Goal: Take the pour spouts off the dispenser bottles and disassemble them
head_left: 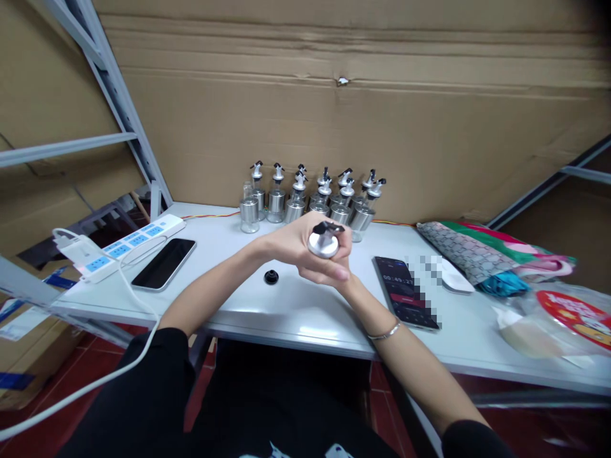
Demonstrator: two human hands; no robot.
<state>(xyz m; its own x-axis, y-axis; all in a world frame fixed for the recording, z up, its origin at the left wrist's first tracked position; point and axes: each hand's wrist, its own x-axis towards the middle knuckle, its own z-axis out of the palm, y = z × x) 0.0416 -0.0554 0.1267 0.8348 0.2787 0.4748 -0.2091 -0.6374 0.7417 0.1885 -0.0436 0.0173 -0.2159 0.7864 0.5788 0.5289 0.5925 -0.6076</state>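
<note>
Both my hands meet over the white table [286,315], clasped around one small steel dispenser bottle [324,242] with a black pour spout on top. My left hand [286,243] wraps the bottle from the left. My right hand [329,270] cups it from below and the right, a thin bracelet on its wrist. A small black cap [271,277] lies on the table just left of my hands. Behind my hands stands a cluster of several matching steel bottles [315,200] with black spouts.
A dark phone [163,263] and a white power strip [125,245] with a trailing cable lie at the left. A phone showing a timer [405,289] lies right of my hands, with folded fabric [477,254] and plastic-wrapped items [563,318] beyond. Cardboard walls the back.
</note>
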